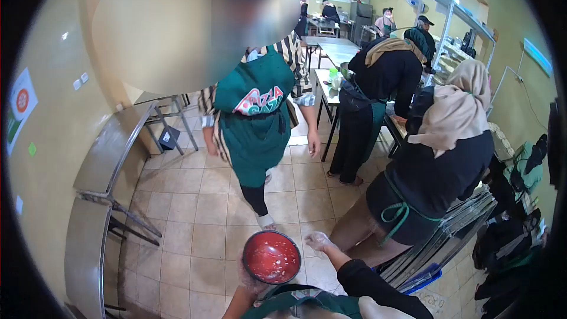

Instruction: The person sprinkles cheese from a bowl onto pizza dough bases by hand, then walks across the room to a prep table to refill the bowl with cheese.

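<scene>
A round bowl (272, 257), red inside with a dark rim, is tilted so that its inside shows; small pale bits stick to the red surface. Its left side rests in my left hand (250, 279), whose fingers are partly hidden behind it. To the right of the bowl, apart from it, my right hand (319, 241) is raised in a thin clear glove. Its fingers look loosely bent and apart, with nothing visible in them. Below the bowl, a green apron (307, 302) covers my front.
A person in a green apron (254, 112) faces me just ahead. Close on the right, a person in a beige head covering (455, 106) leans over, near stacked trays (437, 242). Metal tables (109, 153) line the left wall. Others work at tables farther back.
</scene>
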A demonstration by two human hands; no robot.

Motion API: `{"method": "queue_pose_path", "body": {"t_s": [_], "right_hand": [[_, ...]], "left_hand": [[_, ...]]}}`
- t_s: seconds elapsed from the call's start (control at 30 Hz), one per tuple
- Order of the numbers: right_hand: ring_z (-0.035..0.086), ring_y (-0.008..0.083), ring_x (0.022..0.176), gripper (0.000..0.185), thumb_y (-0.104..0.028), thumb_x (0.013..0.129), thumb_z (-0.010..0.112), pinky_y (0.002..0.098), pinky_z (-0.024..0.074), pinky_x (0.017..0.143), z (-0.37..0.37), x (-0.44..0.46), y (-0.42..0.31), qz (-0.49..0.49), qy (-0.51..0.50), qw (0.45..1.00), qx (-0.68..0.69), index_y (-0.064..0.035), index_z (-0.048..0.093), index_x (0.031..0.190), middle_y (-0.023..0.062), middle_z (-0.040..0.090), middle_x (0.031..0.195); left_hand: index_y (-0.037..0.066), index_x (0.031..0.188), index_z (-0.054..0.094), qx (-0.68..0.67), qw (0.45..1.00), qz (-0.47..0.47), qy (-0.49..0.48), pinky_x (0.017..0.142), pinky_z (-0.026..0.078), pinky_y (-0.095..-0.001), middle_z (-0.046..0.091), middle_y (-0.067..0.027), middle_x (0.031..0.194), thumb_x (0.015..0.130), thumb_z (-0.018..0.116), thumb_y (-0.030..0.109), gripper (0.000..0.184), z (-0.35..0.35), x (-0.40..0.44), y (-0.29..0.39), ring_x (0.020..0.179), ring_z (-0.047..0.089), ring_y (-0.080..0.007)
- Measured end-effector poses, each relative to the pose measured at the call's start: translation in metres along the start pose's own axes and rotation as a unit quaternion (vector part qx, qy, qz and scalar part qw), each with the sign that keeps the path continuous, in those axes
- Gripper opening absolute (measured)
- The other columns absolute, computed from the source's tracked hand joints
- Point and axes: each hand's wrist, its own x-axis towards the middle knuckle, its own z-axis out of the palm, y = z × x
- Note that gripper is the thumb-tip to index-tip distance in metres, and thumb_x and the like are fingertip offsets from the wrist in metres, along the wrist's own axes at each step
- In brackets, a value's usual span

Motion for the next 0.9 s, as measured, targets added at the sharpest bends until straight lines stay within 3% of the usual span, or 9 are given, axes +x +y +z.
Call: {"method": "queue_pose_path", "body": {"t_s": [0.1, 0.17, 0.23, 0.3, 0.37, 0.43, 0.6, 0.83, 0.9], "right_hand": [[0.060, 0.0308, 0.094, 0.033, -0.032, 0.079, 0.055, 0.0393, 0.0467, 0.083, -0.016, 0.049, -0.007, -0.009, 0.016, 1.000, -0.001, -0.0099, 0.064, 0.101, 0.0149, 0.063, 0.099], [0.060, 0.0303, 0.093, 0.032, -0.031, 0.075, 0.057, 0.0381, 0.0467, 0.083, -0.035, 0.041, 0.001, 0.034, -0.007, 0.999, 0.026, -0.0120, 0.066, 0.099, 0.0180, 0.063, 0.099], [0.060, 0.0296, 0.093, 0.030, -0.030, 0.074, 0.058, 0.0385, 0.0468, 0.081, -0.041, 0.060, 0.024, 0.015, -0.139, 0.989, -0.040, -0.0104, 0.066, 0.096, 0.0178, 0.063, 0.098], [0.060, 0.0310, 0.094, 0.031, -0.032, 0.074, 0.059, 0.0393, 0.0468, 0.079, -0.049, 0.073, 0.049, -0.009, -0.120, 0.992, -0.045, -0.0107, 0.066, 0.095, 0.0175, 0.062, 0.100], [0.059, 0.0328, 0.094, 0.033, -0.033, 0.073, 0.059, 0.0412, 0.0467, 0.079, -0.040, 0.089, 0.082, -0.003, -0.016, 0.995, 0.100, -0.0101, 0.066, 0.095, 0.0184, 0.061, 0.101], [0.060, 0.0344, 0.094, 0.036, -0.035, 0.075, 0.058, 0.0419, 0.0468, 0.079, 0.019, 0.149, 0.154, -0.109, 0.079, 0.960, 0.245, -0.0081, 0.065, 0.097, 0.0204, 0.061, 0.100], [0.058, 0.0333, 0.097, 0.038, -0.035, 0.077, 0.056, 0.0402, 0.0455, 0.081, -0.040, 0.106, 0.115, 0.057, 0.100, 0.939, 0.323, -0.0067, 0.064, 0.100, 0.0197, 0.060, 0.102], [0.055, 0.0297, 0.103, 0.040, -0.033, 0.078, 0.055, 0.0373, 0.0428, 0.085, -0.098, 0.102, 0.105, 0.117, 0.110, 0.895, 0.417, -0.0057, 0.061, 0.107, 0.0172, 0.059, 0.109], [0.054, 0.0286, 0.105, 0.041, -0.033, 0.079, 0.055, 0.0364, 0.0420, 0.087, -0.107, 0.112, 0.108, 0.117, 0.114, 0.882, 0.442, -0.0054, 0.060, 0.108, 0.0165, 0.058, 0.111]], "left_hand": [[0.014, 0.129, 0.042, 0.092, 0.995, -0.004, 0.043, 0.093, 0.038, -0.0569, 0.045, -0.0123, 0.130, 0.076, 0.045, 0.063, 0.072, 0.003, 0.055, 0.017, 0.117, 0.045, -0.0349], [0.014, 0.129, 0.041, 0.009, 0.992, -0.129, -0.011, 0.094, 0.039, -0.0549, 0.045, -0.0119, 0.130, 0.078, 0.044, 0.062, 0.070, -0.010, 0.093, 0.012, 0.116, 0.046, -0.0338], [0.016, 0.128, 0.044, 0.012, 0.986, -0.162, -0.046, 0.094, 0.039, -0.0540, 0.047, -0.0112, 0.129, 0.081, 0.044, 0.058, 0.063, 0.006, 0.129, 0.017, 0.114, 0.047, -0.0327], [0.016, 0.127, 0.044, 0.001, 0.980, -0.195, -0.045, 0.094, 0.039, -0.0540, 0.047, -0.0112, 0.128, 0.081, 0.044, 0.057, 0.062, 0.026, 0.165, 0.022, 0.114, 0.048, -0.0326], [0.016, 0.127, 0.045, -0.008, 0.972, -0.230, -0.040, 0.094, 0.039, -0.0541, 0.047, -0.0111, 0.128, 0.081, 0.044, 0.057, 0.061, 0.047, 0.197, 0.028, 0.114, 0.048, -0.0326], [0.016, 0.126, 0.046, -0.009, 0.964, -0.263, -0.039, 0.094, 0.038, -0.0541, 0.048, -0.0111, 0.128, 0.081, 0.043, 0.056, 0.060, 0.066, 0.224, 0.034, 0.114, 0.048, -0.0325], [0.016, 0.124, 0.049, -0.018, 0.956, -0.288, -0.043, 0.095, 0.038, -0.0538, 0.050, -0.0113, 0.126, 0.082, 0.043, 0.056, 0.058, 0.109, 0.264, 0.026, 0.113, 0.048, -0.0324], [0.010, 0.128, 0.043, 0.073, 0.957, -0.272, -0.067, 0.095, 0.037, -0.0566, 0.048, -0.0162, 0.127, 0.081, 0.043, 0.061, 0.069, 0.176, 0.323, 0.022, 0.115, 0.047, -0.0361], [0.010, 0.129, 0.042, -0.013, 0.959, -0.276, -0.069, 0.095, 0.038, -0.0569, 0.047, -0.0171, 0.127, 0.079, 0.047, 0.061, 0.072, 0.173, 0.341, 0.018, 0.114, 0.047, -0.0362]]}}
